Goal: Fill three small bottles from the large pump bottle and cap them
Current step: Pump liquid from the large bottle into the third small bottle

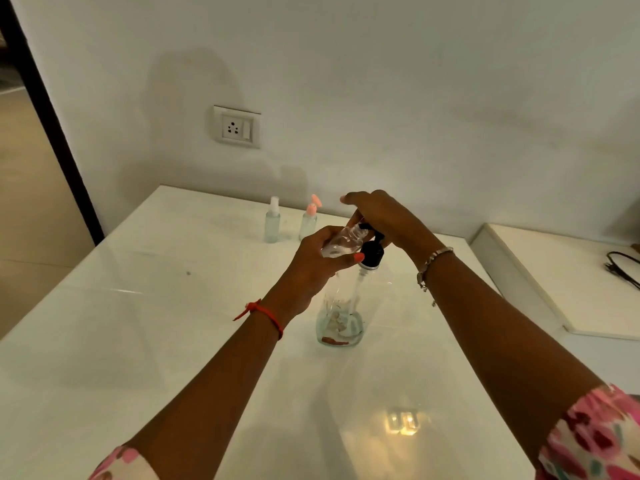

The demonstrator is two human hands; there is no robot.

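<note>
On my feed the only marking is a pale and reddish print or inlay low on the large pump bottle [341, 317], too blurred to read. That bottle is clear and tall, standing upright on the white table [156, 323], with a black pump head [371, 252] on a silver collar and a dip tube running down inside. A shallow layer of clear liquid sits at its bottom. Just above and left of its collar, the left hand [317, 263] grasps a small clear bottle [343, 241], fingers and thumb curled around its body. It is tilted, its uncapped neck up against the pump's nozzle, and glints inside suggest some clear liquid. The right hand [379, 216] lies over the top of the pump head; it hides the contact, so I cannot tell whether the fingers clasp the head or only press on it. Well behind the pump bottle and to its left, near the wall, stand two more small bottles: a spray bottle [272, 220] with a whitish top and, beside it, a flip-top bottle [309, 218] with its pink lid raised. I can't judge their fill.
</note>
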